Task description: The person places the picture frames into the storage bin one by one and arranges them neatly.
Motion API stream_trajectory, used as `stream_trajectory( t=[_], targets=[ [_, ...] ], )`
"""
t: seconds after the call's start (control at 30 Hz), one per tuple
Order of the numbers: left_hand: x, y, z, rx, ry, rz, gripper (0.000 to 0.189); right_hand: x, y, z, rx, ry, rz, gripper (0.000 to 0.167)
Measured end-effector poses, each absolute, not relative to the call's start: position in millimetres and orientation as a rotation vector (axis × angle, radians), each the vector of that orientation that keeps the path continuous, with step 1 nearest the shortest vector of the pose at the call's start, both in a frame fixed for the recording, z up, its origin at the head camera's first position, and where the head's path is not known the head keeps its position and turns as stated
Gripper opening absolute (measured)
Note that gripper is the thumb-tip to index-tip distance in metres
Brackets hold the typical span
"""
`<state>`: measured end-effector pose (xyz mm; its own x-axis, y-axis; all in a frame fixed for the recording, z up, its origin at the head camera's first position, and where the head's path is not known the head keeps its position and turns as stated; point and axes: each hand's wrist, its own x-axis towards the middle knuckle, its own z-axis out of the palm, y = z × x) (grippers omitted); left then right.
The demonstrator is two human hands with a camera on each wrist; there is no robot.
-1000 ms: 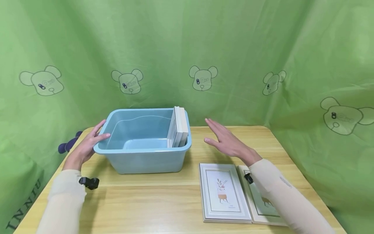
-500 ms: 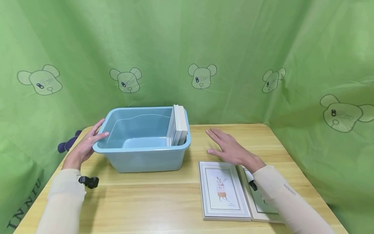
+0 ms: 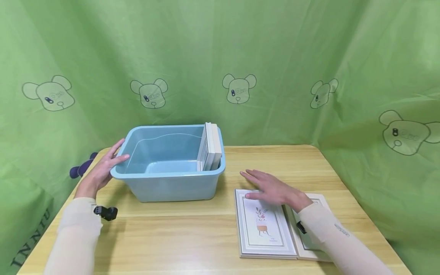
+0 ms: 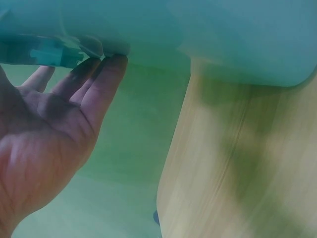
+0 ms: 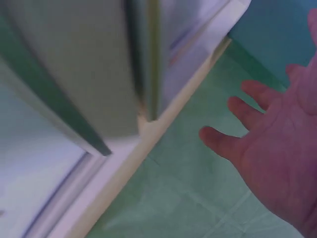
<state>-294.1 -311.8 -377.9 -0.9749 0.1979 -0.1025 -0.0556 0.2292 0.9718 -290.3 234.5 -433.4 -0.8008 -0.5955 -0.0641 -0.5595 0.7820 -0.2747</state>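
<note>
A light-blue plastic basin (image 3: 172, 187) stands at the back left of the table. My left hand (image 3: 102, 170) holds its left rim, thumb over the edge and fingers outside; in the left wrist view the fingertips (image 4: 116, 62) touch it from below. Two picture frames (image 3: 210, 147) stand upright inside against its right end. My right hand (image 3: 271, 188) hovers, fingers spread and holding nothing, over the top of a white picture frame (image 3: 256, 244) with a potted-plant print. Beside it lies a cream picture frame (image 3: 317, 198), partly hidden by my right forearm.
The wooden table (image 3: 165, 244) carries everything. A green curtain (image 3: 282, 46) with bear-head drawings closes off the back and sides. A dark purple object (image 3: 80, 169) shows beyond the table's left edge.
My right hand has come down and nearer, from beside the basin to above the white picture frame. My left hand, the basin and the frames stay where they were.
</note>
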Motion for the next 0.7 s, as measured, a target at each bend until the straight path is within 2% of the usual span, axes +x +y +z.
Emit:
stream_trajectory(
  t=[0.33, 0.53, 0.7],
  targets=[
    [-293.5, -313.6, -377.1, 0.134, 2.287, 1.826, 0.078, -285.1, 240.2, -446.8, -0.800, 2.678, -0.405, 0.078],
    [-294.3, -312.8, -377.9, 0.137, 2.270, 1.847, 0.078, -285.3, 244.4, -451.0, -0.855, 2.684, -0.417, 0.078],
    [-294.8, -312.8, -378.9, 0.133, 2.275, 1.841, 0.077, -286.1, 247.0, -455.4, -0.894, 2.689, -0.442, 0.070]
  ],
)
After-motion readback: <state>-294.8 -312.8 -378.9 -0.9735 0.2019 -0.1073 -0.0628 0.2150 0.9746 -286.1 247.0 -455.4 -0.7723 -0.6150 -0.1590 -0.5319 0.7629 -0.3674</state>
